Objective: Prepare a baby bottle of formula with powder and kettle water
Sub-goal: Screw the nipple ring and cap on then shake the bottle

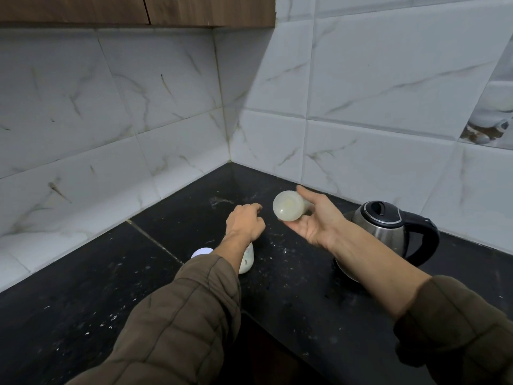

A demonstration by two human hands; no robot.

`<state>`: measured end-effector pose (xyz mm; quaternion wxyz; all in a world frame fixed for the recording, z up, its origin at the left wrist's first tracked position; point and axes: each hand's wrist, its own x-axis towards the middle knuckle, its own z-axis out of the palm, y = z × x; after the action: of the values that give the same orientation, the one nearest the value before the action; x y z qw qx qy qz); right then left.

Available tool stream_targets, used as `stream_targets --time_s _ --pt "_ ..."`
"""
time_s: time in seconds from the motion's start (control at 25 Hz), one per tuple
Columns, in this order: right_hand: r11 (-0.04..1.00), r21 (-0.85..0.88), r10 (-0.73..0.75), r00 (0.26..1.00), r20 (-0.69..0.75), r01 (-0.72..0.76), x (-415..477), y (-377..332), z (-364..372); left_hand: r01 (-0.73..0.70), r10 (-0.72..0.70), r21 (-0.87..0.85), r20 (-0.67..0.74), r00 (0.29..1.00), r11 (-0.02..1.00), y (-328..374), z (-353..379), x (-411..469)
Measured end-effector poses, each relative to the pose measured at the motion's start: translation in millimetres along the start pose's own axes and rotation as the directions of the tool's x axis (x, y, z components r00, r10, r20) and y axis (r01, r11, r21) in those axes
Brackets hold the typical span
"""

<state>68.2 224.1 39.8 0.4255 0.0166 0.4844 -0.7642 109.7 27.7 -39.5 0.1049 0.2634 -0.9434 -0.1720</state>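
A black counter (83, 301), flecked with pale specks, was seen set into a corner of white marbled wall tiles (111, 107), with a wooden cupboard (111, 9) hung above at the far left. Toward the left of the middle, a white round cap (201, 252) was glimpsed on the counter, just beside a brown quilted sleeve (180, 315). Just right of that sleeve, a pale container (247, 262) was partly hidden under the forearm; whether the cap belonged to it could not be told. Farther in, the left hand (245, 225) was held over the counter, back uppermost, its fingers curled in with nothing seen in them. Just to its right, apart from it, the baby bottle (287, 209) was held clear of the counter, tipped on its side with its round base turned near. It was gripped by the right hand (316, 220), palm turned up, fingers under it and thumb over its far side. At the right, near the wall, a steel kettle (380, 223) with a black lid and handle was stood on the counter, partly covered by the right forearm
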Motion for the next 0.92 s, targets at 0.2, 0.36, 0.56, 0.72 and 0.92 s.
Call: stream_targets --time_s 0.2,0.36,0.56,0.72,0.92 --pt "0.979 -0.201 0.020 0.984 0.180 0.017 -9.3 -0.1 4.0 -0.017 0.016 0.021 0.014 1.000 1.000 5.7 0.5 -0.1" --pt "0.996 0.084 -0.027 0.997 -0.074 0.034 0.0 -2.5 2.8 -0.011 0.011 -0.002 0.005 1.000 1.000 2.5 -0.6 -2.7" --pt "0.968 -0.249 0.031 0.989 0.142 0.005 -12.0 0.5 4.3 -0.005 0.005 0.014 0.019 1.000 1.000 -0.6 3.9 -0.2" --pt "0.997 0.066 -0.036 0.996 -0.084 0.042 -9.6 -2.0 5.1 -0.007 0.007 -0.004 0.014 1.000 1.000 -0.8 2.5 -2.6" --pt "0.969 -0.248 0.008 0.998 0.057 0.006 -13.5 0.3 6.7 -0.005 0.005 0.007 0.004 1.000 1.000 -1.2 2.8 1.0"
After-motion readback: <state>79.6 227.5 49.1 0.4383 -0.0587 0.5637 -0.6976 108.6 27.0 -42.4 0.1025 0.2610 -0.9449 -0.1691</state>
